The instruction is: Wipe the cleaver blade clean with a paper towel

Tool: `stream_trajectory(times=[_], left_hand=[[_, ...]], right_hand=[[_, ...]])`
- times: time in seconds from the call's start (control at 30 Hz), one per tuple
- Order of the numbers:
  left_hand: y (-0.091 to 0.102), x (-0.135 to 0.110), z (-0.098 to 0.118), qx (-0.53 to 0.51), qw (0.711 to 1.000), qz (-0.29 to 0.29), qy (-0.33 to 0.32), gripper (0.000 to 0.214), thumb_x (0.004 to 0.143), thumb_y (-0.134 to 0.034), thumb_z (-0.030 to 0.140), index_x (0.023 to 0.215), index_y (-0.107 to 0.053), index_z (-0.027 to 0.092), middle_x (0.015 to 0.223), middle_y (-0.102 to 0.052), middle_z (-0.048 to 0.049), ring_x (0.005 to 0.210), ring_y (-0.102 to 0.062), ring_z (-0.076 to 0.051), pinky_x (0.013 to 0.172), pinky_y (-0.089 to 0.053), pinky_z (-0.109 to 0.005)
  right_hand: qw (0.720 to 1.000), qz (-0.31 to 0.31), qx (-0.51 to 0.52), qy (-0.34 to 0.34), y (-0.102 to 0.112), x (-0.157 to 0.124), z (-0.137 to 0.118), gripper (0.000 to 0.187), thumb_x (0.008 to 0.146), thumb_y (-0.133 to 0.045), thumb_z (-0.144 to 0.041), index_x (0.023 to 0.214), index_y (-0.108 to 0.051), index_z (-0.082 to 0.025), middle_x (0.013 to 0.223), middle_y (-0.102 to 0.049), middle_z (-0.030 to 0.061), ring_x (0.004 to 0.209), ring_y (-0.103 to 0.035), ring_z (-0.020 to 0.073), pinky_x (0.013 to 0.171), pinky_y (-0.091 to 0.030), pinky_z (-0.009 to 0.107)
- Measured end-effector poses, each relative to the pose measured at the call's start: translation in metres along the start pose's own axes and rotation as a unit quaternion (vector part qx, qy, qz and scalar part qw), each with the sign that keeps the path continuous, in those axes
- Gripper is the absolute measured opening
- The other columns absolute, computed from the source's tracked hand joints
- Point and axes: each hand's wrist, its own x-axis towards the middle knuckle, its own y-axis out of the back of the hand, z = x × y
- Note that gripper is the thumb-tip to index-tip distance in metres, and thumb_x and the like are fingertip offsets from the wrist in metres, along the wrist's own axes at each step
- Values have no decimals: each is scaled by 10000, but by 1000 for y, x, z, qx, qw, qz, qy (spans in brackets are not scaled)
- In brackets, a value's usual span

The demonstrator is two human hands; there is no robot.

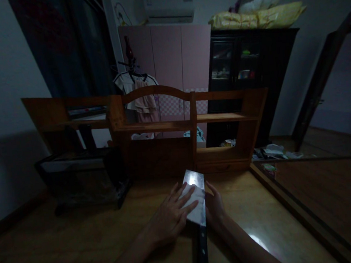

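A cleaver (195, 178) lies over the wooden desk, its broad metal blade pointing away from me and its black riveted handle toward me. My left hand (172, 216) rests on the blade from the left, with its fingers spread over a white piece of cloth or tissue (199, 212) pressed against the metal. On the right, my right hand (214, 206) supports the blade's edge, thumb up beside it and the other fingers mostly hidden. Neither hand is on the handle.
A black knife rack (79, 175) with dark handles stands at the left on the desk (121, 246). Behind the cleaver rises a wooden shelf unit (159, 127). A raised wooden edge (291, 203) runs along the right side. The room is dim.
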Motion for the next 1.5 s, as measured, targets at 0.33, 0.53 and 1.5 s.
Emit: stream_trajectory(times=[0.33,0.53,1.5], left_hand=[[4,1,7,-27,999,-28,-16,576,923,-377,201,1480,-249,272,1572,-62,-9,1432,-139,-247,1163,-224,-457],[0,2,7,-2,999,-44,-13,546,934,-364,218,1472,-273,228,1557,-175,-21,1427,-164,-235,1173,-196,-458],[-11,1,-2,46,998,-15,36,583,970,-354,478,1486,-233,235,1515,-296,-59,1396,-265,-257,1175,-143,-513]], right_hand=[[998,58,-17,8,-3,2,1,394,861,-488,-409,879,-678,-64,756,-717,140,755,-694,274,712,-545,386],[999,52,-4,-5,-7,-2,0,395,869,-462,-390,890,-680,-61,744,-717,128,729,-695,249,688,-553,358],[998,60,8,10,-3,-1,1,327,855,-511,-368,885,-683,-92,781,-721,119,736,-692,254,716,-540,370]])
